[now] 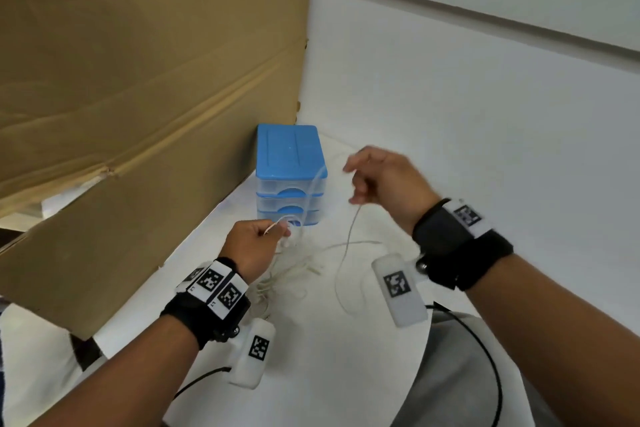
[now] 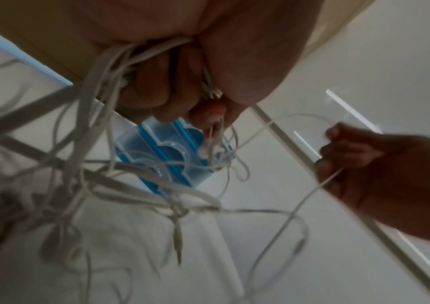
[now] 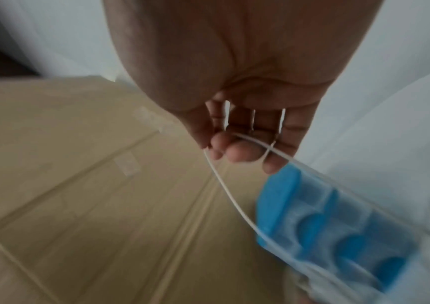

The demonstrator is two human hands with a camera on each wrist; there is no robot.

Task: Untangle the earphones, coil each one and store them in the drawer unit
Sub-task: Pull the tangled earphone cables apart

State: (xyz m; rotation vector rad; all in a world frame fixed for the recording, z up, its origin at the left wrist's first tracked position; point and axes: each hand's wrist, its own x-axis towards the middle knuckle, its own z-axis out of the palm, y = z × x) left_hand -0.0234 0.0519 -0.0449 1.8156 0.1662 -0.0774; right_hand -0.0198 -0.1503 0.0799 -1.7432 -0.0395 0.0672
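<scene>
A tangle of white earphone cables (image 1: 294,274) lies on the white table in front of the blue drawer unit (image 1: 290,166), whose three drawers look closed. My left hand (image 1: 256,243) is raised just above the tangle and grips a bundle of cables (image 2: 120,67) in its curled fingers. My right hand (image 1: 377,177) is higher, to the right of the drawer unit, and pinches a single thin cable (image 3: 224,185) that runs down to the tangle. In the left wrist view an earbud (image 2: 204,148) hangs from my left fingers. The right wrist view also shows the drawer unit (image 3: 325,226).
A large cardboard sheet (image 1: 138,97) leans along the left side, right behind the drawer unit. White wall panels (image 1: 485,80) close the back and right. Black wires (image 1: 485,357) run from my wrist cameras near the table's front edge.
</scene>
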